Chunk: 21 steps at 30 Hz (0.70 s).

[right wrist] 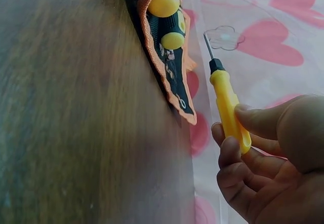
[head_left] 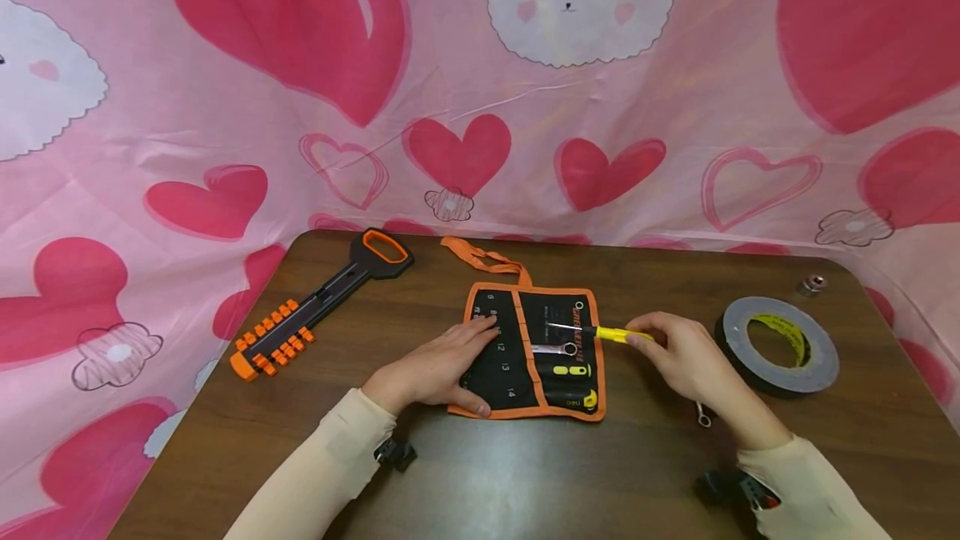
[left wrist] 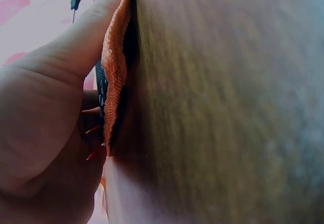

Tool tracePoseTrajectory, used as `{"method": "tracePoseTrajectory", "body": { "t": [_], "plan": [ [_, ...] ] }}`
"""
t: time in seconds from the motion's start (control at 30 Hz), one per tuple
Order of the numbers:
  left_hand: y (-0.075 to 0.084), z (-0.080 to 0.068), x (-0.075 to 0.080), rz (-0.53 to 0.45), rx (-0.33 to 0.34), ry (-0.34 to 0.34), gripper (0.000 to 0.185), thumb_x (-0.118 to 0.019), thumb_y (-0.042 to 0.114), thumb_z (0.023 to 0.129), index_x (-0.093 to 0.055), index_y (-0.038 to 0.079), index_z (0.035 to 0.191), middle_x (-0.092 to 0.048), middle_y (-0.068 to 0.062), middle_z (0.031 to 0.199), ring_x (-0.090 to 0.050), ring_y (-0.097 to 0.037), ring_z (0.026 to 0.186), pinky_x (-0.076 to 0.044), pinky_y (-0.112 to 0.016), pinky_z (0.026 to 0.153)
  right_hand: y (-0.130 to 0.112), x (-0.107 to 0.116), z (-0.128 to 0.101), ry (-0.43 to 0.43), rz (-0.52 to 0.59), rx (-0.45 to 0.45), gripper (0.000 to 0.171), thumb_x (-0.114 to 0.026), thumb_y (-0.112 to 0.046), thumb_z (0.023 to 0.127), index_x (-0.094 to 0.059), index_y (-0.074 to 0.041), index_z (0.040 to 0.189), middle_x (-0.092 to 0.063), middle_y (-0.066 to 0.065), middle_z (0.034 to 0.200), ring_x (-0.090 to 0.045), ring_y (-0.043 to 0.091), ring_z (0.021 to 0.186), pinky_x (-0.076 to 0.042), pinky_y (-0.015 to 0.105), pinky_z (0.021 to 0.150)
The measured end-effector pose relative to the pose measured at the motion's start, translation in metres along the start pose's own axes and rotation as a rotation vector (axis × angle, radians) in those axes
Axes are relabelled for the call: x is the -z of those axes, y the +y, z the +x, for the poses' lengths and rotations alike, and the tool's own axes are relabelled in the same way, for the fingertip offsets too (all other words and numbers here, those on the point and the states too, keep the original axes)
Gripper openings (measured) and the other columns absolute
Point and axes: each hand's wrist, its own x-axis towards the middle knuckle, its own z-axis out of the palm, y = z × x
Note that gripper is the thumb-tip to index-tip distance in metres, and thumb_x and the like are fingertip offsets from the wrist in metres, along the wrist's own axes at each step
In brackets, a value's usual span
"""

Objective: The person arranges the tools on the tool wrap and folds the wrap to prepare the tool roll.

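Socket rail: black with orange clips, lying on the counter well to the left of the left hand; seen only from the head.
Left hand: lies flat, fingers straight, pressing the left half of the tool pouch; the left wrist view adds that the thumb sits against the pouch's orange edge.
Tool pouch: black with orange trim, spread open between the two hands; its pockets hold a small wrench and yellow-handled drivers, whose round yellow ends show in the right wrist view.
Yellow screwdriver: pinched by its handle between the right hand's thumb and fingers, its thin tip over the pouch's right half, clear of the pockets.
Right hand: curled round the screwdriver, just right of the pouch.
Tape roll: grey, flat on the counter, right of the right hand; a small metal socket stands beyond it.
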Motion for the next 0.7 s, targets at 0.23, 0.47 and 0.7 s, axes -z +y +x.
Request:
{"method": "tracePoseTrajectory", "body": {
  "t": [0.23,0.47,0.7],
  "plan": [
    [-0.001,0.001,0.000,-0.001,-0.003,0.003,0.114,-0.090,0.056,0.084,-0.030,0.013,0.171,-0.018,-0.003,0.182,-0.017,-0.024,0.170,-0.024,-0.050,0.136,-0.004,-0.004,0.007,-0.023,0.002,-0.012,0.019,-0.074,-0.015,0.103,-0.077,-0.004,0.117,-0.070,0.007,0.094,-0.053,0.020,0.079,-0.042,0.032,0.067],
    [-0.001,0.001,-0.001,0.004,0.002,0.006,0.115,-0.090,0.057,0.084,-0.029,0.013,0.171,-0.019,-0.003,0.182,-0.018,-0.025,0.169,-0.024,-0.050,0.136,-0.004,-0.006,0.013,-0.050,0.001,0.009,0.018,-0.074,-0.015,0.103,-0.077,-0.004,0.117,-0.074,0.010,0.102,-0.056,0.022,0.084,-0.045,0.035,0.072],
    [-0.001,0.001,0.000,0.001,0.008,0.003,0.115,-0.089,0.058,0.084,-0.030,0.014,0.171,-0.019,-0.003,0.182,-0.018,-0.024,0.169,-0.025,-0.050,0.136,-0.005,-0.010,0.016,-0.051,-0.003,0.040,0.015,-0.073,-0.013,0.103,-0.078,-0.004,0.114,-0.077,0.011,0.106,-0.060,0.022,0.087,-0.052,0.040,0.080]
  ]
}}
